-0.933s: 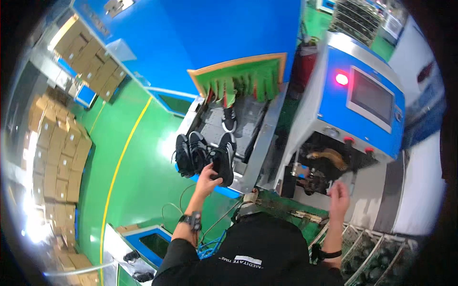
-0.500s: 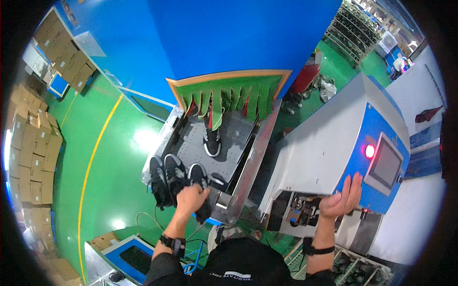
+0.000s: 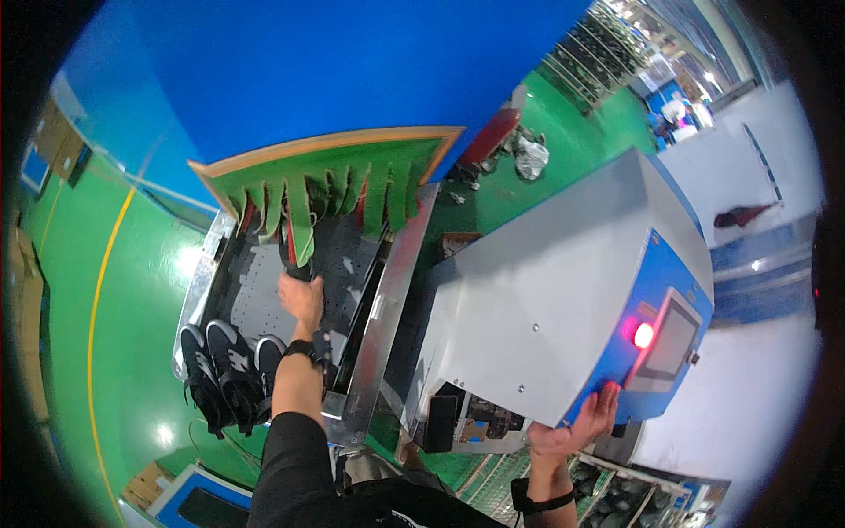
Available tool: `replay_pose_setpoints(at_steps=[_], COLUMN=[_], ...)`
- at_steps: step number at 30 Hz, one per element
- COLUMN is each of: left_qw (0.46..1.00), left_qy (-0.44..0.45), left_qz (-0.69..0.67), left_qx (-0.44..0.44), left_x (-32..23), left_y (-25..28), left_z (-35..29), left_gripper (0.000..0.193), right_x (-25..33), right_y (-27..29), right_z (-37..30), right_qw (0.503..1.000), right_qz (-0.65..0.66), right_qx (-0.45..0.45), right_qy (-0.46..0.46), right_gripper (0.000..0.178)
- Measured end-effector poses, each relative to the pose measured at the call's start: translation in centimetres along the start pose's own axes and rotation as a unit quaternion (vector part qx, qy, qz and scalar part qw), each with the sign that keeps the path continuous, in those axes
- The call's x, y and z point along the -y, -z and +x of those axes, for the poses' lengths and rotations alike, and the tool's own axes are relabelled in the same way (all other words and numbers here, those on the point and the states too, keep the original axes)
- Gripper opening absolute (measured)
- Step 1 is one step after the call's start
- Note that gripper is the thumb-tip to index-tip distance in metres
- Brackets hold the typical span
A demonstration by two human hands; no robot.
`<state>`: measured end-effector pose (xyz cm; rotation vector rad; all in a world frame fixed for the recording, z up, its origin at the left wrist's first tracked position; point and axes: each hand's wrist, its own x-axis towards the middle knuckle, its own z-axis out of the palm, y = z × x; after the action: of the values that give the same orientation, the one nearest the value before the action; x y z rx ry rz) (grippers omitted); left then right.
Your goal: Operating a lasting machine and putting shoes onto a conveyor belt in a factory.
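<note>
My left hand [image 3: 302, 301] is closed around the near end of a black sneaker [image 3: 297, 269], which lies on the perforated metal bed [image 3: 255, 286] partly under a curtain of green strips [image 3: 301, 216]. Beside my left forearm stand more black-and-white sneakers: one at the outer left [image 3: 204, 378], another in the middle [image 3: 232, 365], and a third [image 3: 268, 356] partly hidden by my arm. My right hand [image 3: 576, 429] rests its outstretched fingers against the lower edge of the blue control panel [image 3: 607, 374], below a screen and a glowing red button [image 3: 643, 335].
A large blue housing [image 3: 334, 70] rises behind the strips. The grey machine body [image 3: 528, 299] fills the right side. A metal rail [image 3: 387, 308] borders the bed. A blue-topped cabinet [image 3: 211, 502] stands near left, and a wire rack [image 3: 607, 493] near right.
My left hand has gone from the near-left sneaker forward to the one under the strips and now grips it. My right hand stays at the panel edge. The view has shifted rightward.
</note>
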<state>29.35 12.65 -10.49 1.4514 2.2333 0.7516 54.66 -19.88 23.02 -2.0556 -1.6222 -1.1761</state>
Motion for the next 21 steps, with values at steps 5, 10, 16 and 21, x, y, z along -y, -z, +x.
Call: replay_pose_setpoints(at_steps=[5,10,16,21], left_qw=[0.801,0.617,0.596,0.644], left_qy=[0.184,0.342,0.110,-0.164], left_qz=[-0.419,-0.530,-0.547,-0.393], left_qx=[0.386,0.471,0.578,0.635], left_x=[0.6,1.8,3.5,-1.7], left_y=[6.9,14.3,27.4,35.4], left_z=[-1.8,-10.3,-23.1,-32.1], left_gripper=[0.042,0.037,0.068,0.099], right_x=[0.3,0.4,1.1,3.7], right_y=[-0.1,1.6,7.5,10.9], right_z=[0.2,1.5,-2.7,-11.3], right_qw=[0.998,0.995,0.926,0.390], right_qz=[0.032,0.083,0.360,0.831], right_qx=[-0.046,-0.041,-0.037,0.224], right_qy=[-0.025,-0.048,-0.105,-0.329], right_gripper=[0.053,0.048,0.051,0.100])
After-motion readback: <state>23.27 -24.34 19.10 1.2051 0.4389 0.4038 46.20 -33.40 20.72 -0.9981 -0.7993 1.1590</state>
